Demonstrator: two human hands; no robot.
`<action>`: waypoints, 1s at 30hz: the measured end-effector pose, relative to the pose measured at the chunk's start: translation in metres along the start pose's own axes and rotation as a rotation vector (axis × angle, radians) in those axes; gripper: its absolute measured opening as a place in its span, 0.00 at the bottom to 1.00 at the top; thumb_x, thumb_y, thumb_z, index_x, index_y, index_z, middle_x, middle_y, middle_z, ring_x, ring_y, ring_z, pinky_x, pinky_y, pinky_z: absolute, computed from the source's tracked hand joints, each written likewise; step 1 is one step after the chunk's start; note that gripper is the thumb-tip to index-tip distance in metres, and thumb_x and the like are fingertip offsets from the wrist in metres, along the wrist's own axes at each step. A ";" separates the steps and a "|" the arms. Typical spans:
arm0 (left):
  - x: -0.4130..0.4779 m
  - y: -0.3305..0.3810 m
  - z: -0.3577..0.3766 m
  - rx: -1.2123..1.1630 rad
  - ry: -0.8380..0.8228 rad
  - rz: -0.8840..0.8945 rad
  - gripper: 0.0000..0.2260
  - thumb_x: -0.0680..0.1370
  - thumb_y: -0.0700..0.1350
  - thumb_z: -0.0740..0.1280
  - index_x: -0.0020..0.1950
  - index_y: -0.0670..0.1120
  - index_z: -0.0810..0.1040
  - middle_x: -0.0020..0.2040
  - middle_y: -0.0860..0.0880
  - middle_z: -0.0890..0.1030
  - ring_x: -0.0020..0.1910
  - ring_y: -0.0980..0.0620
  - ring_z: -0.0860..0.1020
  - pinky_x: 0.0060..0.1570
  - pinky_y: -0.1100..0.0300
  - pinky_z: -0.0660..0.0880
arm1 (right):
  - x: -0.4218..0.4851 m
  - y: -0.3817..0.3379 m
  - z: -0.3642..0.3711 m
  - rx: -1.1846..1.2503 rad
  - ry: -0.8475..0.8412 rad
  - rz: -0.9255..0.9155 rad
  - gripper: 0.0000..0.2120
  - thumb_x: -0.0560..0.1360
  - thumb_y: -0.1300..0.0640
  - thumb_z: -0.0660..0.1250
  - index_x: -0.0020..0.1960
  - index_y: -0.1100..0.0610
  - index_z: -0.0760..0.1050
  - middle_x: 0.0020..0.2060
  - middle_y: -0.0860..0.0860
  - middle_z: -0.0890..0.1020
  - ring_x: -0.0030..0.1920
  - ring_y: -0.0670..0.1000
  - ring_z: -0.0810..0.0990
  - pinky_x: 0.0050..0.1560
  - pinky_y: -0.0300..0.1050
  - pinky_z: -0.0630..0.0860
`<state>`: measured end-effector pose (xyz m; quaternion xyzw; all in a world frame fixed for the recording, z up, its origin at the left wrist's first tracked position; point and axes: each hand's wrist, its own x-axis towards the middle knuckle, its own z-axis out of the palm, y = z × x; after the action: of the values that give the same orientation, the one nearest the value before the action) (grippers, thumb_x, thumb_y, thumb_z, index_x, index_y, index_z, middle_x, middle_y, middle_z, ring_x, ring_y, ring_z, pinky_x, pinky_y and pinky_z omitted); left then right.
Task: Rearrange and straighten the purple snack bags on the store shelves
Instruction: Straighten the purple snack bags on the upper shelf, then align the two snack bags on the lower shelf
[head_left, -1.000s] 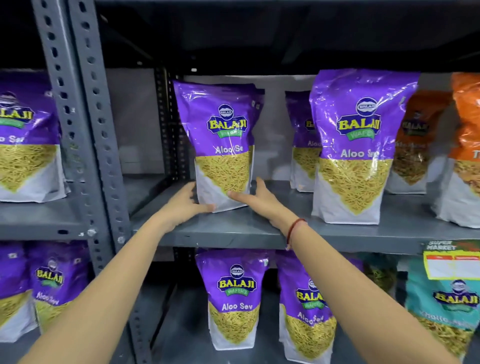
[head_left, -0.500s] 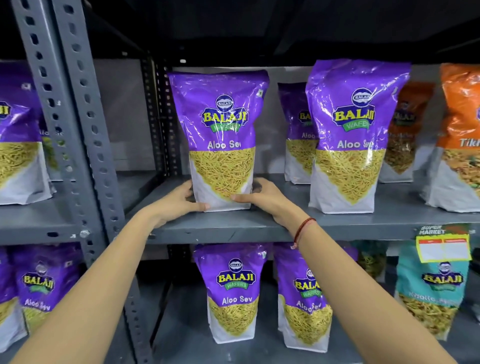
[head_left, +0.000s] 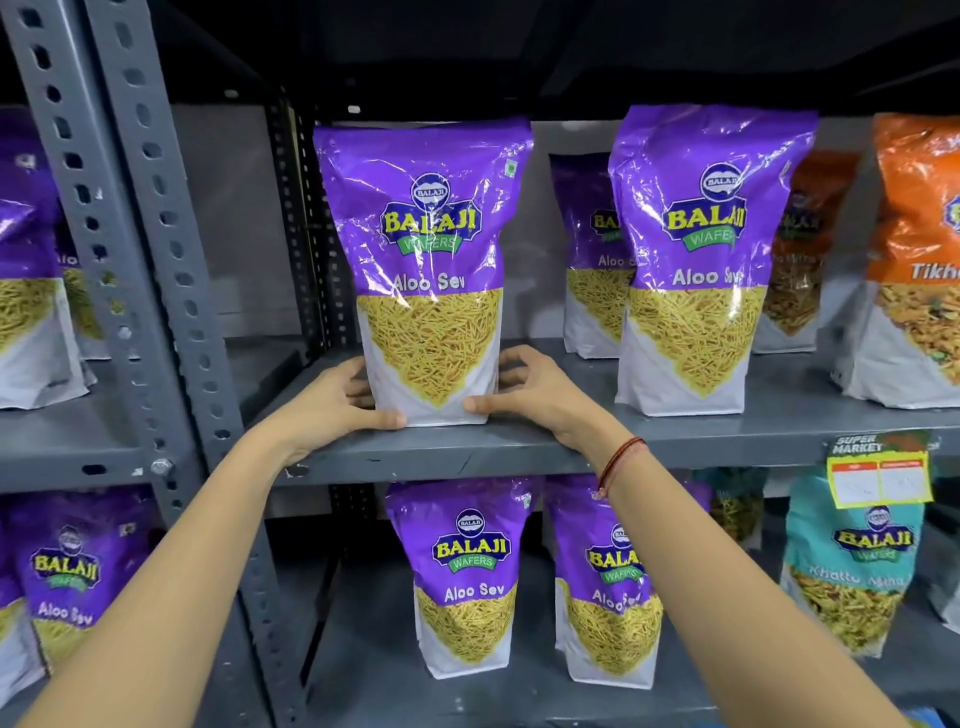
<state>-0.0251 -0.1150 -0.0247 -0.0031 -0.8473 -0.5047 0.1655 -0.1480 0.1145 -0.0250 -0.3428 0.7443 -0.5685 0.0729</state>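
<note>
A purple Aloo Sev bag (head_left: 426, 249) stands upright at the front edge of the middle shelf (head_left: 519, 447), facing me. My left hand (head_left: 337, 405) grips its lower left corner and my right hand (head_left: 524, 387) grips its lower right corner. A second purple bag (head_left: 696, 249) stands to its right, with a third purple bag (head_left: 587, 244) partly hidden behind that. On the shelf below stand two more purple bags (head_left: 467, 571), one beside the other (head_left: 608, 587). Further purple bags fill the left bay, upper (head_left: 26, 270) and lower (head_left: 67, 571).
A perforated grey upright (head_left: 130, 234) separates the left bay from this one. Orange bags (head_left: 919, 249) stand at the far right of the middle shelf, a teal bag (head_left: 852, 561) below them. A yellow price tag (head_left: 878, 475) hangs from the shelf edge.
The bag between my hands has turned from angled and leaning to upright and square to me, and sits nearer the shelf's front edge. Both hands stayed at its base.
</note>
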 end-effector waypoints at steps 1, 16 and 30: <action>0.000 0.000 0.000 -0.010 0.000 0.002 0.34 0.52 0.54 0.82 0.56 0.62 0.75 0.52 0.61 0.84 0.54 0.59 0.81 0.52 0.66 0.76 | 0.000 0.000 0.000 0.000 -0.002 -0.003 0.32 0.59 0.55 0.82 0.57 0.54 0.70 0.55 0.57 0.81 0.55 0.56 0.81 0.60 0.53 0.78; -0.014 0.013 0.010 0.322 0.255 -0.002 0.44 0.54 0.57 0.80 0.67 0.54 0.68 0.65 0.53 0.77 0.60 0.54 0.77 0.63 0.53 0.72 | -0.012 -0.009 0.000 -0.143 0.010 -0.049 0.41 0.57 0.50 0.83 0.65 0.54 0.68 0.55 0.49 0.78 0.55 0.50 0.79 0.60 0.49 0.77; -0.144 -0.198 0.166 0.237 0.526 -0.139 0.22 0.69 0.36 0.72 0.61 0.45 0.74 0.54 0.45 0.76 0.52 0.42 0.79 0.52 0.55 0.74 | -0.152 0.162 0.097 -0.011 0.545 -0.068 0.16 0.70 0.60 0.74 0.52 0.50 0.70 0.45 0.49 0.75 0.42 0.48 0.75 0.40 0.36 0.74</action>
<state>0.0312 -0.0467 -0.3067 0.2053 -0.8264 -0.3959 0.3437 -0.0542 0.1463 -0.2458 -0.2022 0.7276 -0.6380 -0.1508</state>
